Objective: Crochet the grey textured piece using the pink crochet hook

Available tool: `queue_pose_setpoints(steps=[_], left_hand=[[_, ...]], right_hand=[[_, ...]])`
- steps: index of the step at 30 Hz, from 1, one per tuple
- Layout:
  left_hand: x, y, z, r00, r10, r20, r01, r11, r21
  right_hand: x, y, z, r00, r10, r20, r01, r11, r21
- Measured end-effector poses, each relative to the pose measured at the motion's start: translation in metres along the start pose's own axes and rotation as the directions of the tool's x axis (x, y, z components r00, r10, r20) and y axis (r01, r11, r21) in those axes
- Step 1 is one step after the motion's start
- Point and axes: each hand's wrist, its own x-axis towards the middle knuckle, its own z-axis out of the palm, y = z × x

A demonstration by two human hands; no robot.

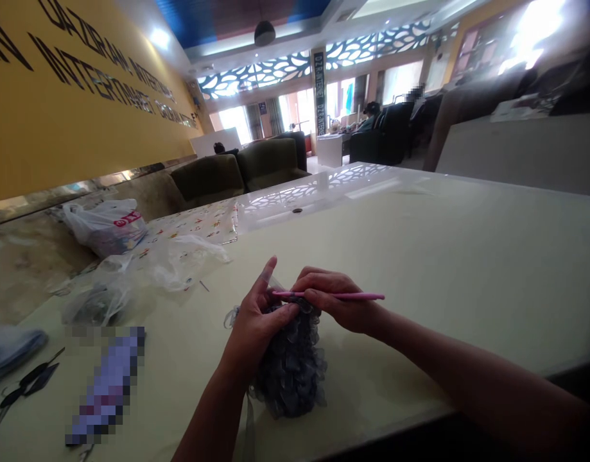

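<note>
A grey, ruffled piece of ribbon work (292,369) hangs below my hands near the table's front edge. My left hand (263,311) pinches its top edge between thumb and fingers, the index finger raised with a sheer strand running off it. In my right hand (340,298) is a pink crochet hook (357,296), held almost level, its tip pointing left beside my left fingers. The hook meets the top of the grey piece; the exact stitch is hidden by my fingers. A grey ribbon (250,423) trails down at the left of the piece.
On the pale table (420,256), a purple pixelated item (109,385) and black scissors (25,388) lie at the left. Behind them are clear plastic bags (102,298) and a filled white bag (109,224). Dark chairs (268,163) and seated people are farther back.
</note>
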Motion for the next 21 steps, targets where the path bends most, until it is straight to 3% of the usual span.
queue_pose_setpoints(steps=[5, 8, 11, 14, 16, 21], left_hand=[[0.0, -0.002, 0.003, 0.998, 0.025, -0.064, -0.021, 0.997, 0.069], [-0.001, -0.005, 0.007, 0.983, 0.133, -0.124, -0.12, 0.987, 0.102], [-0.001, -0.006, 0.01, 0.906, 0.291, -0.307, -0.22, 0.944, 0.246], [0.0, -0.009, 0.012, 0.782, 0.451, -0.429, -0.251, 0.859, 0.445], [0.001, -0.013, 0.014, 0.753, 0.522, -0.401, -0.283, 0.807, 0.519], [0.002, -0.025, 0.017, 0.77, 0.574, -0.277, -0.352, 0.745, 0.566]], right_hand=[[-0.001, -0.001, 0.002, 1.0, 0.007, 0.015, -0.007, 1.0, 0.009], [-0.002, 0.002, 0.006, 0.992, 0.118, -0.047, -0.112, 0.987, 0.112], [-0.002, 0.006, 0.012, 0.944, 0.293, -0.15, -0.259, 0.943, 0.207], [-0.003, 0.007, 0.017, 0.921, 0.319, -0.222, -0.307, 0.948, 0.09], [-0.005, 0.006, 0.02, 0.937, 0.243, -0.252, -0.265, 0.963, -0.057], [-0.007, 0.002, 0.025, 0.949, 0.152, -0.275, -0.22, 0.947, -0.234]])
